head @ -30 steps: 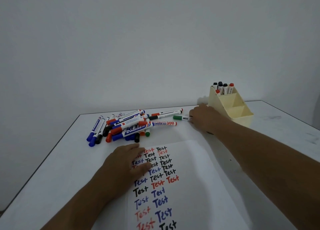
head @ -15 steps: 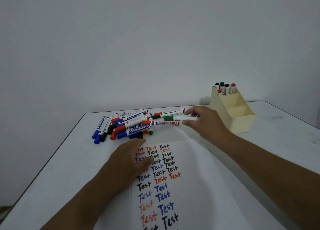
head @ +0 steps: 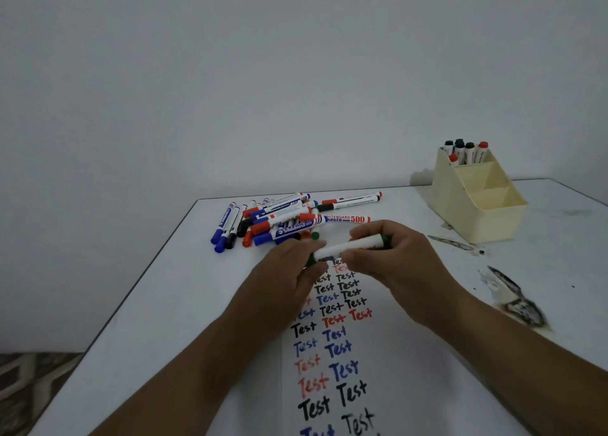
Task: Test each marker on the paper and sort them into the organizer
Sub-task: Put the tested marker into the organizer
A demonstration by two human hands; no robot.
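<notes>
Both hands hold one green marker (head: 353,246) above the top of the paper (head: 411,363). My right hand (head: 391,264) grips its white barrel near the far end. My left hand (head: 289,271) pinches the green cap at the near end. The paper carries several words "Test" in black, blue and red. A pile of markers (head: 279,221) with blue, red and black caps lies beyond the hands. The cream organizer (head: 487,218) stands at the back right, with several markers (head: 465,151) upright in its rear compartment.
Dark ink smears (head: 513,300) mark the white table (head: 158,304) at the right. The table's left edge runs diagonally, with patterned floor (head: 29,386) below it. A plain wall stands behind the table.
My right hand carried the green marker from beside the pile toward me. My left hand lifted off the paper and took hold of the marker's cap end.
</notes>
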